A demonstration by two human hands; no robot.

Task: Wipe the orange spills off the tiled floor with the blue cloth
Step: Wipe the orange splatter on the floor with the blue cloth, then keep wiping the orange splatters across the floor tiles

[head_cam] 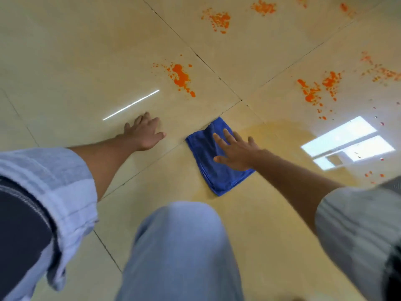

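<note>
A folded blue cloth (213,170) lies flat on the beige tiled floor (76,61), close to where the tile joints cross. My right hand (235,152) presses on its right half with fingers spread and straight. My left hand (144,133) rests flat on the bare tile to the left of the cloth, apart from it. Orange spills dot the floor beyond: one patch (181,77) just past my left hand, another (319,90) to the right, and more (218,19) farther off. A faint yellowish smear (288,135) spreads around the cloth's right side.
My knee in light blue trousers (180,246) fills the lower middle, just behind the cloth. Bright window reflections (347,142) gleam on the tiles at right. More orange specks (374,175) lie near the right edge, and further patches (263,7) at the top.
</note>
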